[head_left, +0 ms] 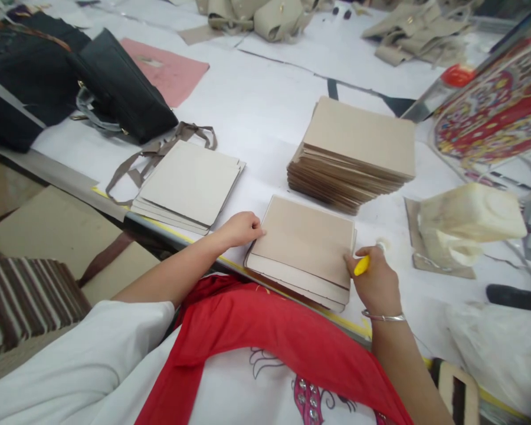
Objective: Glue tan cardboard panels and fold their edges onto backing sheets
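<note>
A tan panel (310, 236) lies over several pale boards (298, 277) at the table's front edge. My left hand (244, 229) is closed at the panel's left edge, thumb and finger pinched there. At the right edge my right hand (374, 280) touches the panel with its fingertips, its fingers wrapped round a brush with a yellow handle (361, 265). A tall stack of tan panels (358, 139) stands just behind. To the left is a lower pile of pale boards (190, 184).
A cream plastic container (469, 215) sits on a board at the right. Black bags (124, 88) and a pink sheet (168, 71) are at the back left. A clear jar with a red lid (458, 75) stands at the back right, beside a patterned red bag (495, 112).
</note>
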`<state>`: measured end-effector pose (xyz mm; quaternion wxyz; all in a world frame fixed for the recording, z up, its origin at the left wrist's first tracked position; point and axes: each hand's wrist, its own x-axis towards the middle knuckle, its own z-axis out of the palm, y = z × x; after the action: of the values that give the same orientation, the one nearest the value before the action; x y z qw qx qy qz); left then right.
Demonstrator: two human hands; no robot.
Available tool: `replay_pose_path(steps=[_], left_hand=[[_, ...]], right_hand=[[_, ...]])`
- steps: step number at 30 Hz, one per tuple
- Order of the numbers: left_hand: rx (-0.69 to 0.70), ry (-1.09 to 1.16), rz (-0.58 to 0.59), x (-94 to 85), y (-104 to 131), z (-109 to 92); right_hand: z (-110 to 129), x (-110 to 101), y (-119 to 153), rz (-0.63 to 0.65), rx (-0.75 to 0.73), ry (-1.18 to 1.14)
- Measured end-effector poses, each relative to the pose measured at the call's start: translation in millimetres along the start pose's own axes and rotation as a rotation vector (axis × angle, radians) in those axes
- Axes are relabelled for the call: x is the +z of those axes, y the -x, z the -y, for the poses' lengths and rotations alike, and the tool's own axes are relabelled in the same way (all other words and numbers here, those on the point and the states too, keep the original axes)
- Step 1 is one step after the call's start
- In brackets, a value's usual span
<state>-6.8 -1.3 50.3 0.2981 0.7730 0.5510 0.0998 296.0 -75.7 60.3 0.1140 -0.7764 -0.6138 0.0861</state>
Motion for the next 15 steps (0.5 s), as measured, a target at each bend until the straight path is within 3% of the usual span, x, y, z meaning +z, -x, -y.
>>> replay_pose_path(steps=[15], left_hand=[[-0.006, -0.015, -0.016, 0.3, 2.8, -1.2]], right_hand=[[-1.3, 0.3, -2.0, 0.032, 0.031, -0.007]])
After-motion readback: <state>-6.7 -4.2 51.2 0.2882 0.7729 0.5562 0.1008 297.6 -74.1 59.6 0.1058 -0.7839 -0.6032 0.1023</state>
